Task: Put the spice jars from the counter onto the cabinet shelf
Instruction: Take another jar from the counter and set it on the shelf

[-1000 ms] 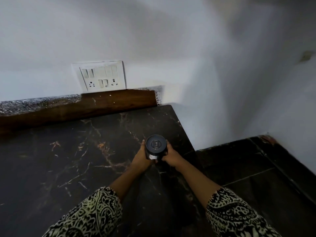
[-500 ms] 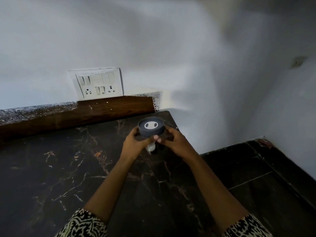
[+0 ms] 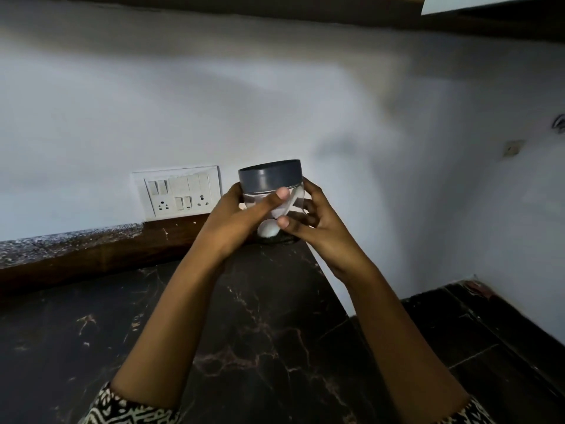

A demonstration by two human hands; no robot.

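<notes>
A clear spice jar with a dark grey lid and a white spoon inside is held upright in the air, above the far right corner of the dark marble counter. My left hand wraps its left side with the thumb across the front. My right hand grips its right side. The dark underside of a cabinet runs along the top edge of the view; its shelf is hidden.
A white switch and socket plate sits on the wall left of the jar, above a brown wooden backsplash. The counter ends at its right edge; beyond it lies dark tiled floor. A white panel corner shows top right.
Both hands have lifted the jar from the counter up to wall height. The view has tilted upward, so the cabinet underside has come into sight and the lid is now seen from the side.
</notes>
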